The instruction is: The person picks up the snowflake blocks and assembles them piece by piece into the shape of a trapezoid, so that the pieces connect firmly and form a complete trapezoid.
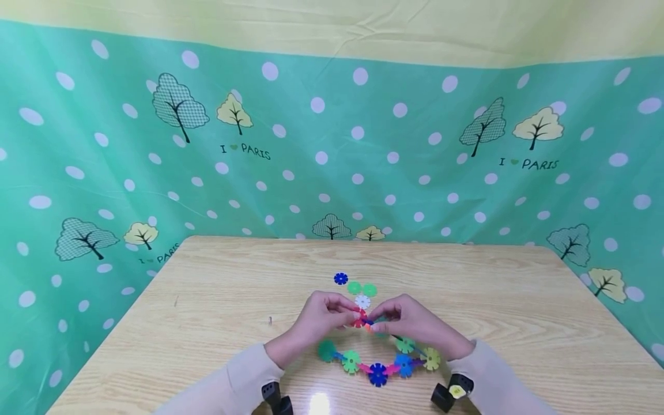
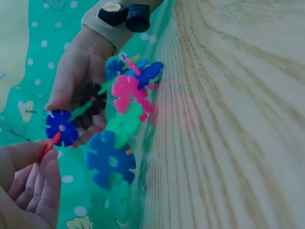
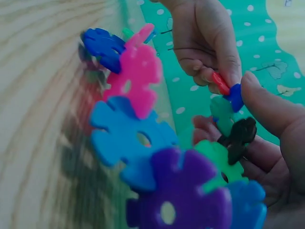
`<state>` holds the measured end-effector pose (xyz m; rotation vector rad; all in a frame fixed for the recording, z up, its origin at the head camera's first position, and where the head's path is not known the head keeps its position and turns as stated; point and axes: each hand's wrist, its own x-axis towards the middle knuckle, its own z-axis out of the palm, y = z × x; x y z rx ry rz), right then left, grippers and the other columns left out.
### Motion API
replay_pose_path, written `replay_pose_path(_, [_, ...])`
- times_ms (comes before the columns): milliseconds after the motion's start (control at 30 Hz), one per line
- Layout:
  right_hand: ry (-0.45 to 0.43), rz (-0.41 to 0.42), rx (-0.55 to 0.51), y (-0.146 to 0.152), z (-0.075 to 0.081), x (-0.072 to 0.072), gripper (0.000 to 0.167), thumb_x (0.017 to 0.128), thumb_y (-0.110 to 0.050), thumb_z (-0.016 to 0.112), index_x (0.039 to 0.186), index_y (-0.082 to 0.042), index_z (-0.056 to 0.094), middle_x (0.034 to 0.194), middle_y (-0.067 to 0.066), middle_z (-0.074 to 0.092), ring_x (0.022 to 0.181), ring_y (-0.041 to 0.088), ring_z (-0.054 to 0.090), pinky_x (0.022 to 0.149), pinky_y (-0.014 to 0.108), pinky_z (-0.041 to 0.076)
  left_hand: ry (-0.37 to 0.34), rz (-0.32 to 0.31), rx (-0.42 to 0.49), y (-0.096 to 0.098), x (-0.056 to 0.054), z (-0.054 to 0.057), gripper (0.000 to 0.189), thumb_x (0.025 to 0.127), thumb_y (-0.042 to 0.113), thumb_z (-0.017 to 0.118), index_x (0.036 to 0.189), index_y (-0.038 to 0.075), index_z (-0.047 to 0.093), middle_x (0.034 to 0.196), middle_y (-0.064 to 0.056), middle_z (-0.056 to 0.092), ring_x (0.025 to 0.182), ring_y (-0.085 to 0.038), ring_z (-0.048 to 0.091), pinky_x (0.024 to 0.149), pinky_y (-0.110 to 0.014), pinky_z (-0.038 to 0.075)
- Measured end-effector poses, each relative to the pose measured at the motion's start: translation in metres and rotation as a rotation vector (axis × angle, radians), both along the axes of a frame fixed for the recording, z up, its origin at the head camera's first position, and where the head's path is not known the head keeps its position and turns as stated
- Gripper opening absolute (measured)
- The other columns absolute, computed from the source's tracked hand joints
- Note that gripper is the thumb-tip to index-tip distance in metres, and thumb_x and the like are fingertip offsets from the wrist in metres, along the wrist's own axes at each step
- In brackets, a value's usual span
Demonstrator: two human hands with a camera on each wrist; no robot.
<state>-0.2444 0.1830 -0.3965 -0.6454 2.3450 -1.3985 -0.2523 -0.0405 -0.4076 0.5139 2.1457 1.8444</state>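
Disc chain [image 1: 378, 374], long axis left-to-right, right end bent back, right hand [image 1: 403, 318] pinching blue disc [image 2: 56, 122], left hand [image 1: 328, 311] pinching red disc [image 1: 358, 320]

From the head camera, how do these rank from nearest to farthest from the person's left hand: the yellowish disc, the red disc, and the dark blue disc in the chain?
1. Red disc: pinched in the left hand.
2. Dark blue disc: lower in the picture, right of that hand.
3. Yellowish disc: farther right.
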Motion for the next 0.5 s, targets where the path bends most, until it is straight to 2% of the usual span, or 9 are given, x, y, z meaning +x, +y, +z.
replay_pose_path(100, [-0.015,-0.002,-0.018,0.0007,0.0015,0.0002,0.026,0.088,-0.024,0.067,0.106,-0.004,0.070,0.101,0.008,0.070,0.087,0.017,0.062,0.071,0.023,0.053,-0.003,-0.010,0.005,0.0011,-0.0008,0.0003,0.014,0.083,0.004,0.070,0.094,-0.005,0.069,0.082,-0.014,0.071,0.069,-0.015,0.067,0.066,-0.043,0.057])
replay_pose_path(167, [-0.013,-0.015,-0.025,-0.0001,0.0020,0.0007,0.026,0.090,-0.025,0.065,0.105,-0.005,0.070,0.099,0.007,0.070,0.088,0.017,0.063,0.073,0.024,0.053,-0.003,-0.019,0.007,0.0013,-0.0006,0.0001,0.015,0.083,0.005,0.070,0.094,-0.005,0.069,0.082,-0.014,0.071,0.068,-0.014,0.066,0.066,-0.043,0.058])
replay_pose_path(333, [0.005,-0.045,-0.050,-0.0045,0.0007,0.0023,0.021,0.092,-0.022,0.062,0.102,-0.006,0.071,0.094,0.005,0.070,0.082,0.015,0.061,0.069,0.023,0.052,-0.010,-0.028,-0.001,0.0021,0.0003,0.0000,0.015,0.083,0.008,0.072,0.094,-0.003,0.070,0.082,-0.013,0.071,0.067,-0.013,0.066,0.067,-0.044,0.057])
replay_pose_path(500, [-0.005,-0.065,-0.092,-0.0086,-0.0014,0.0052,0.018,0.091,-0.017,0.063,0.100,-0.004,0.070,0.094,0.007,0.069,0.083,0.015,0.062,0.070,0.023,0.052,-0.014,-0.027,-0.005,0.0038,0.0000,-0.0004,0.015,0.082,0.006,0.072,0.093,-0.004,0.069,0.080,-0.013,0.070,0.066,-0.013,0.065,0.066,-0.043,0.058])
